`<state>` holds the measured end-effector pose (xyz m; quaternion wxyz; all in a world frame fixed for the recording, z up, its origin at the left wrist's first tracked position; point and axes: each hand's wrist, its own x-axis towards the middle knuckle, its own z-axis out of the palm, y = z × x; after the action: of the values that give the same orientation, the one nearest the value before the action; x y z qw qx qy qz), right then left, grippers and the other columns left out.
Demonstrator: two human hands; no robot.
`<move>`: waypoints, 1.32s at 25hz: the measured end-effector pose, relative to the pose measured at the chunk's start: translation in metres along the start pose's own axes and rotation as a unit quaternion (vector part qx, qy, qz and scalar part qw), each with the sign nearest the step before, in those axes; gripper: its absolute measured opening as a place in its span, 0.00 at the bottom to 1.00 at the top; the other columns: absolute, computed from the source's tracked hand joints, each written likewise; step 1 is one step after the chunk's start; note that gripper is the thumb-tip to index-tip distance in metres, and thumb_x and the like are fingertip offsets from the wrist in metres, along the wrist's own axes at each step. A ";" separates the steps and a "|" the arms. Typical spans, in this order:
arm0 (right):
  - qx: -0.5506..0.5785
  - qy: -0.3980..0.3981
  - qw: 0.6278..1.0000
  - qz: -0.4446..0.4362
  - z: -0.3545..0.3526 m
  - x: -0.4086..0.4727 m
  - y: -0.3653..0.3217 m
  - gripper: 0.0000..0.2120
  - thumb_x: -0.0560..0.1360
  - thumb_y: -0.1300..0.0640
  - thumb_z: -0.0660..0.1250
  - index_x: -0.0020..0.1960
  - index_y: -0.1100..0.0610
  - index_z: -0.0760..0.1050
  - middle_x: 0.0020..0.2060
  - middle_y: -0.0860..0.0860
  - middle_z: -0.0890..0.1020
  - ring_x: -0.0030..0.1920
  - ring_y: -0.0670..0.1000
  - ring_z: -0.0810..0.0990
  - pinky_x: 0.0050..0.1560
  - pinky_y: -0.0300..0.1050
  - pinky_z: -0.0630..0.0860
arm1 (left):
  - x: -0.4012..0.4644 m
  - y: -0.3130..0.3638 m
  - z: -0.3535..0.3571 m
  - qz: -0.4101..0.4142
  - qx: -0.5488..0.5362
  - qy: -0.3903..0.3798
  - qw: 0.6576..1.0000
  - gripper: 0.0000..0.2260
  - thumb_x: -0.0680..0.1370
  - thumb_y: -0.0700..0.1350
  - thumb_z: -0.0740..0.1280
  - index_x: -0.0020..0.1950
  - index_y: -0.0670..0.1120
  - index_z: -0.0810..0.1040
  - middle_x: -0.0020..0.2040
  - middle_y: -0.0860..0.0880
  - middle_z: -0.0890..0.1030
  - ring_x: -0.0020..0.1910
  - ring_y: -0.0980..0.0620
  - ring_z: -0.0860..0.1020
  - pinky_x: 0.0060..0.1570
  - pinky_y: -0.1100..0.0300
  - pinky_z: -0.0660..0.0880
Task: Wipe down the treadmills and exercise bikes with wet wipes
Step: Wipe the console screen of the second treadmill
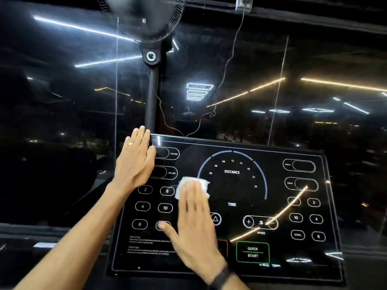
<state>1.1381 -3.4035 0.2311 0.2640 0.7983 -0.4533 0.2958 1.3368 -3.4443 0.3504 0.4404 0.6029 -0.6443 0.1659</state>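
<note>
A glossy black treadmill console (272, 197) with a distance dial, number buttons and a green QUICK START box fills the lower middle of the head view. My right hand (194, 225) lies flat on its left-centre, fingers straight, pressing a white wet wipe (188, 183) onto the panel just left of the dial. The wipe's far edge shows beyond my fingertips. My left hand (136, 162) rests flat with straight fingers on the console's upper left corner, a ring on one finger.
A standing fan (150, 21) on a black pole (151, 97) rises just behind the console's top left corner, with a thin cable (226, 65) hanging to its right. Dark glass with reflected ceiling lights stands behind. A dark ledge runs at lower left.
</note>
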 end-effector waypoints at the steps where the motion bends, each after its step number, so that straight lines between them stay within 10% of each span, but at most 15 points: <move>1: -0.011 0.014 0.999 0.039 0.003 -0.008 0.008 0.46 0.80 0.30 0.44 0.78 0.69 0.56 0.78 0.67 0.54 0.79 0.65 0.54 0.74 0.60 0.55 | -0.009 -0.007 -0.002 -0.018 -0.042 0.002 0.999 0.27 0.84 0.54 0.46 0.81 0.44 0.55 0.82 0.48 0.52 0.81 0.52 0.48 0.79 0.54 0.45; 5: -0.012 0.025 0.982 0.184 -0.014 0.079 0.027 0.47 0.80 0.31 0.39 0.77 0.72 0.52 0.76 0.71 0.52 0.78 0.69 0.51 0.75 0.65 0.57 | -0.053 -0.022 0.003 -0.115 -0.284 0.007 0.952 0.30 0.81 0.62 0.50 0.81 0.51 0.56 0.80 0.53 0.59 0.78 0.56 0.57 0.78 0.53 0.54; 11: 0.019 0.010 0.998 -0.066 0.007 0.027 -0.047 0.42 0.81 0.32 0.46 0.80 0.64 0.48 0.80 0.62 0.48 0.80 0.61 0.46 0.76 0.58 0.50 | -0.071 -0.035 0.022 -0.145 -0.454 0.001 0.879 0.31 0.80 0.70 0.50 0.77 0.54 0.66 0.74 0.52 0.71 0.75 0.54 0.67 0.75 0.45 0.62; 16: -0.015 0.051 0.993 0.105 -0.004 0.090 -0.006 0.42 0.81 0.33 0.40 0.80 0.67 0.47 0.79 0.66 0.49 0.80 0.65 0.46 0.77 0.63 0.55 | -0.077 -0.035 0.029 -0.099 -0.446 0.059 0.887 0.30 0.81 0.64 0.49 0.81 0.52 0.57 0.79 0.56 0.62 0.78 0.58 0.59 0.78 0.48 0.56; 22: 0.001 0.002 0.987 -0.161 0.009 0.065 -0.058 0.35 0.83 0.42 0.48 0.81 0.64 0.46 0.80 0.61 0.47 0.80 0.59 0.41 0.78 0.58 0.51 | -0.084 -0.040 0.032 -0.081 -0.423 0.091 0.898 0.27 0.83 0.57 0.50 0.80 0.49 0.59 0.77 0.53 0.66 0.76 0.58 0.63 0.76 0.47 0.60; 28: -0.022 0.066 0.998 -0.010 -0.006 0.146 -0.031 0.37 0.82 0.41 0.47 0.80 0.67 0.48 0.79 0.66 0.52 0.80 0.64 0.48 0.78 0.62 0.52 | -0.084 -0.044 0.033 -0.084 -0.408 0.153 0.896 0.30 0.81 0.59 0.50 0.77 0.43 0.66 0.75 0.49 0.71 0.74 0.58 0.67 0.74 0.50 0.65; 33: -0.011 -0.013 0.973 -0.229 0.006 0.081 -0.064 0.34 0.83 0.43 0.48 0.81 0.64 0.46 0.80 0.60 0.48 0.81 0.58 0.42 0.78 0.57 0.50 | -0.088 -0.043 0.037 -0.178 -0.422 0.238 0.856 0.32 0.79 0.63 0.50 0.71 0.42 0.75 0.67 0.47 0.78 0.68 0.55 0.74 0.69 0.47 0.69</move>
<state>1.2290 -3.4248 0.2745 0.3277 0.8815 -0.2654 0.2125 1.3532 -3.4260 0.2486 0.8145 0.4055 -0.4097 -0.0646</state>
